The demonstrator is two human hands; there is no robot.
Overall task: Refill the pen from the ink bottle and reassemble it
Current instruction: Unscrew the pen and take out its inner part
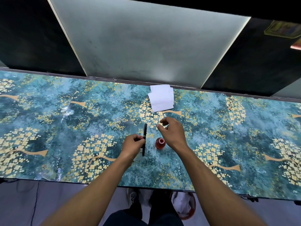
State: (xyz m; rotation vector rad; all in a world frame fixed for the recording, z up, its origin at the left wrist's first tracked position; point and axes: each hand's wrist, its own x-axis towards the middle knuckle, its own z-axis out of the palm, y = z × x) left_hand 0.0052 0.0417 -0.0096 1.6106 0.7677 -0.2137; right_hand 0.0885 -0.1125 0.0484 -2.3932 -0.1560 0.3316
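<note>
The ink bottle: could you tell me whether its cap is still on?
No, the ink bottle stands open beside the pen, its round mouth bare and no cap on it.

Clearance on the table (48, 121) around the hands.
Wide open surface to L and R of centre; nothing stands there, so free passage w/ no obstacles. Centre is crowded: pen (144, 137) lies lengthwise, pinched near its middle by left hand (133, 145), fingers closed on it. Just R of it the ink bottle (160, 143) stands upright, mouth uncovered, a narrow gap betw. pen and bottle. Right hand (171, 131) hovers above and beyond the bottle, fingers loosely curled, empty, blocking approach from R. Paper stack (161, 99) sits at the far edge, well apart; open strip betw. it and the hands. Near edge clear except both forearms crossing it.
</note>
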